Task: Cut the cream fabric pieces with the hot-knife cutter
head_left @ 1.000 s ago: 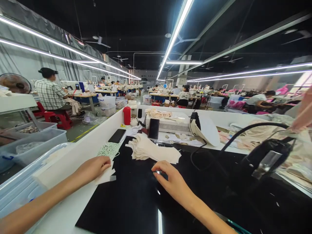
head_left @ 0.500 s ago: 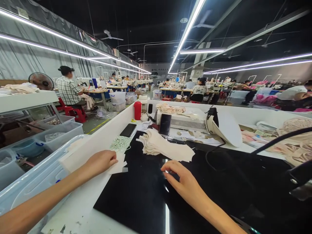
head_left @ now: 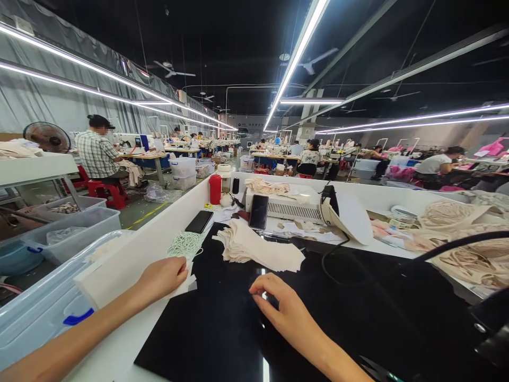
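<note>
My left hand [head_left: 162, 277] rests with fingers curled on a small stack of white fabric pieces [head_left: 183, 285] at the left edge of the black work mat [head_left: 222, 329]. My right hand [head_left: 283, 307] lies on the mat with fingers bent and tips touching the black surface; nothing shows in it. Just beyond the right hand sits a fanned pile of cream fabric pieces [head_left: 254, 245]. A coil of pale green elastic [head_left: 184, 244] lies beyond the left hand.
A phone [head_left: 199, 221] lies flat, and another phone [head_left: 258, 211] leans on a white machine [head_left: 290, 207]. A red bottle [head_left: 215, 189] stands at the back. Clear plastic bins [head_left: 47, 297] sit left. Lace trims [head_left: 457, 249] lie right. People work at distant tables.
The view shifted slightly; both hands stay nearly where they were, the left on the white pieces, the right on the mat with fingers a little more curled.
</note>
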`<act>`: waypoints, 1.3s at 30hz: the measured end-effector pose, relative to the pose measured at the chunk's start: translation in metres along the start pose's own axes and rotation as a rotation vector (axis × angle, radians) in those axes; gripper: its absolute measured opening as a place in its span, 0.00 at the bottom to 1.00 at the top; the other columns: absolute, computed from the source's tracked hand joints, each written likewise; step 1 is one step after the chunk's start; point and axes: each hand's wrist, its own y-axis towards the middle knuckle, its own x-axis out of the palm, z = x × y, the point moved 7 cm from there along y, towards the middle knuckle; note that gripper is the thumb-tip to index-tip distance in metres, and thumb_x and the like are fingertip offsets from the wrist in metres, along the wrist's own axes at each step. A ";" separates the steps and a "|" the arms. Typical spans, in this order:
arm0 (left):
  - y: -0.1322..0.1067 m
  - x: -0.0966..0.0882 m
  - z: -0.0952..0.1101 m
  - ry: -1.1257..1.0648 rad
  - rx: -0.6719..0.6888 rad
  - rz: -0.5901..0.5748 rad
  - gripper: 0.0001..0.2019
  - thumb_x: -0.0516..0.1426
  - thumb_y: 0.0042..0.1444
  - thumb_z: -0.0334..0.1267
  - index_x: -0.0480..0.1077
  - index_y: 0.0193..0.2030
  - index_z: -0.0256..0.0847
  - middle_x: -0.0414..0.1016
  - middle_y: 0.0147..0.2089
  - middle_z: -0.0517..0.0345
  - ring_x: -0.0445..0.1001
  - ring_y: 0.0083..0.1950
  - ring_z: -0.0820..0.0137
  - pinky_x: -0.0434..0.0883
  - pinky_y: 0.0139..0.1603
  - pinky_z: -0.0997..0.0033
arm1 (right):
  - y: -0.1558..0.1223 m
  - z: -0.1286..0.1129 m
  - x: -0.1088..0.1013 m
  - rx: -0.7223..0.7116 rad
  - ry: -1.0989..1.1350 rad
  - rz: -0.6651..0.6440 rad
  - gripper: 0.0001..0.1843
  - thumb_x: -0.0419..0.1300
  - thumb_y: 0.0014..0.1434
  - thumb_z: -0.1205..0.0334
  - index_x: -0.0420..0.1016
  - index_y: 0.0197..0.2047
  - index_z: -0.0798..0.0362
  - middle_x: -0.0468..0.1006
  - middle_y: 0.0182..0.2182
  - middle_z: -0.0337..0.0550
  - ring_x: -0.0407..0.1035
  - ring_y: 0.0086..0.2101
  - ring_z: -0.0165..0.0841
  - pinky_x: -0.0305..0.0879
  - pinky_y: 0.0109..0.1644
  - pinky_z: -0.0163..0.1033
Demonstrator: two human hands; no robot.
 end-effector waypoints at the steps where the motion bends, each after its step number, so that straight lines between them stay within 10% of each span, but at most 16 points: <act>1: 0.000 0.000 -0.001 -0.003 0.002 -0.001 0.12 0.47 0.64 0.43 0.63 0.31 0.45 0.77 0.33 0.54 0.74 0.34 0.59 0.55 0.31 0.65 | -0.001 0.001 0.000 0.005 0.001 -0.001 0.07 0.56 0.66 0.67 0.74 0.40 0.47 0.76 0.42 0.41 0.72 0.45 0.37 0.67 0.52 0.45; 10: -0.002 -0.022 -0.009 -0.128 0.032 0.091 0.16 0.45 0.65 0.49 0.67 0.33 0.45 0.77 0.36 0.54 0.74 0.38 0.58 0.61 0.35 0.64 | -0.004 0.000 0.004 0.017 0.020 -0.014 0.07 0.56 0.66 0.67 0.74 0.40 0.47 0.75 0.41 0.40 0.72 0.44 0.36 0.67 0.51 0.44; 16: -0.024 -0.061 0.025 -0.388 0.157 0.207 0.24 0.44 0.67 0.61 0.72 0.43 0.46 0.79 0.43 0.59 0.75 0.43 0.62 0.69 0.45 0.67 | -0.004 -0.003 0.004 0.025 0.064 0.025 0.07 0.57 0.67 0.63 0.77 0.43 0.46 0.77 0.41 0.40 0.72 0.43 0.36 0.68 0.50 0.44; 23: -0.049 -0.049 0.080 -0.943 0.290 -0.007 0.22 0.57 0.60 0.61 0.75 0.39 0.44 0.79 0.39 0.58 0.75 0.41 0.62 0.72 0.44 0.68 | -0.008 -0.023 -0.010 0.049 0.244 0.252 0.20 0.63 0.63 0.46 0.75 0.55 0.44 0.79 0.52 0.45 0.72 0.51 0.42 0.69 0.57 0.47; 28: -0.059 -0.036 0.103 -1.087 0.389 -0.141 0.20 0.59 0.63 0.59 0.77 0.39 0.43 0.80 0.39 0.58 0.77 0.41 0.64 0.73 0.45 0.68 | -0.011 -0.039 -0.005 0.038 0.356 0.180 0.28 0.65 0.60 0.39 0.74 0.58 0.44 0.79 0.52 0.45 0.71 0.54 0.43 0.66 0.60 0.47; 39: -0.071 -0.040 0.117 -1.194 0.434 -0.234 0.19 0.61 0.62 0.59 0.78 0.38 0.43 0.77 0.37 0.60 0.74 0.41 0.65 0.72 0.48 0.68 | -0.018 -0.057 0.015 0.076 0.374 -0.048 0.23 0.61 0.64 0.41 0.72 0.29 0.52 0.68 0.28 0.36 0.62 0.30 0.31 0.59 0.36 0.36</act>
